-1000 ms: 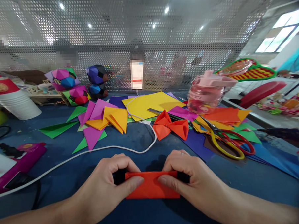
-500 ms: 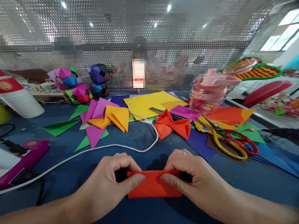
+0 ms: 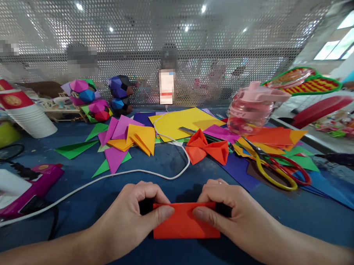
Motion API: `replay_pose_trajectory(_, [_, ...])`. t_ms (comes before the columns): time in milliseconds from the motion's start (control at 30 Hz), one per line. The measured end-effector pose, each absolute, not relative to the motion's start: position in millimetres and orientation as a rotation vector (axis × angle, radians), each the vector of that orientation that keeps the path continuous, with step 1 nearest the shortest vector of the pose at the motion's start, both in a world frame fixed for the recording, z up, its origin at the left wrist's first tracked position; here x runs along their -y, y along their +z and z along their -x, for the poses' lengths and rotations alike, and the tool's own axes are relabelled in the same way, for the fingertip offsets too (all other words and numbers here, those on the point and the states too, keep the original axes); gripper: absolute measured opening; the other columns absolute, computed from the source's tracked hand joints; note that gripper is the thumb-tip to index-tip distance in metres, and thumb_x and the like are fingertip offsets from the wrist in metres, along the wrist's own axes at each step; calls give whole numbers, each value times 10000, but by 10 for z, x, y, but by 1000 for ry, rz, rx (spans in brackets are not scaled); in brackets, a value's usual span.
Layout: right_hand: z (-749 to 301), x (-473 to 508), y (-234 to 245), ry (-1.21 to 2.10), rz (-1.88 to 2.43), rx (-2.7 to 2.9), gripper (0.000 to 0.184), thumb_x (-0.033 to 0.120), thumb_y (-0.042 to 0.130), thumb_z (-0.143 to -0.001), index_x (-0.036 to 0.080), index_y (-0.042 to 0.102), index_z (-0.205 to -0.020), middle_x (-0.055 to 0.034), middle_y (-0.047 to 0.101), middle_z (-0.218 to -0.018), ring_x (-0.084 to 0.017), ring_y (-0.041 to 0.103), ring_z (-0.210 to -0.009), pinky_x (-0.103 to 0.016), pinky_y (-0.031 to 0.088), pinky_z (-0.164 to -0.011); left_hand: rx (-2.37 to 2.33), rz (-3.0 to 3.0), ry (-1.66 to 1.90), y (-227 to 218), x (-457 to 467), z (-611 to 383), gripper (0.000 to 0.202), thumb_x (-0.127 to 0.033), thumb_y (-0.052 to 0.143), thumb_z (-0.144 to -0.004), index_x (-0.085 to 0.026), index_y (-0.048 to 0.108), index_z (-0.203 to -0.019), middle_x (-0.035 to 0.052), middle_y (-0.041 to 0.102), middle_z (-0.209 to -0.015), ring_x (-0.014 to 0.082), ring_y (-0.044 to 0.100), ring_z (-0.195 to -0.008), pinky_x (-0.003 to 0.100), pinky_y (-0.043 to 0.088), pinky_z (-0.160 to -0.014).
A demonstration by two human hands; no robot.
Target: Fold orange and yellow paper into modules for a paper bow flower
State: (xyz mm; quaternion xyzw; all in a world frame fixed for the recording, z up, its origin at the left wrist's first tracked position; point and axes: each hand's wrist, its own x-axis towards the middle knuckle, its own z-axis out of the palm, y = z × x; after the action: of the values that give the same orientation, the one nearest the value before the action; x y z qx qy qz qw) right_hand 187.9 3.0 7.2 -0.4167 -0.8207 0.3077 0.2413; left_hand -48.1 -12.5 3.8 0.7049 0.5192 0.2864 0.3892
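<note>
A folded red-orange sheet of paper is held low in front of me, its long top edge running left to right. My left hand pinches the upper left part, thumb on the near face and fingers behind. On the upper right, my right hand grips the same way, a ring on one finger. The fingertips behind the paper are hidden. Beyond the hands lies a folded orange paper piece with pointed flaps.
Coloured papers, including a yellow sheet, lie across the blue table. A white cable crosses it. Scissors and a pink bottle are at right. Paper cups and a purple power strip stand at left.
The paper shows a slightly taller face now, its lower edge nearer me. Both hands keep their pinch. The whole view has shifted slightly, with things appearing a little further right.
</note>
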Motion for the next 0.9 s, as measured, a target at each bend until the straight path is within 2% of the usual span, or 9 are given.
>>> replay_pose_trajectory(233, [-1871, 9, 48, 825, 1147, 2272, 213, 297, 649, -914, 220, 643, -716, 34, 634, -683, -143, 525, -689, -315, 366, -703, -1232, -1882, 678, 34, 118, 498, 187, -237, 619, -843, -211, 621, -658, -32, 579, -675, 144, 534, -727, 258, 382, -673])
replay_pose_trajectory(400, [-1845, -7, 46, 838, 1254, 2280, 91, 245, 642, -898, 237, 646, -807, 29, 653, -779, -160, 545, -759, -313, 370, -714, -1193, -1950, 648, 55, 64, 473, 229, -221, 604, -863, -194, 559, -640, -21, 564, -844, 147, 543, -854, 261, 376, -752])
replay_pose_trajectory(600, [-1827, -37, 58, 792, 1283, 2301, 157, 217, 645, -888, 219, 610, -735, 31, 603, -733, -150, 521, -723, -298, 365, -691, -1198, -2023, 616, 31, 40, 446, 235, -220, 562, -886, -194, 521, -656, -15, 555, -891, 166, 514, -911, 278, 364, -791])
replay_pose_trajectory(900, [-1807, -72, 38, 712, 1248, 2347, 198, 185, 672, -870, 198, 545, -719, 35, 564, -736, -154, 486, -745, -337, 333, -771, -1209, -2179, 612, 25, 36, 421, 230, -153, 530, -886, -183, 488, -662, -10, 535, -887, 168, 493, -889, 316, 363, -785])
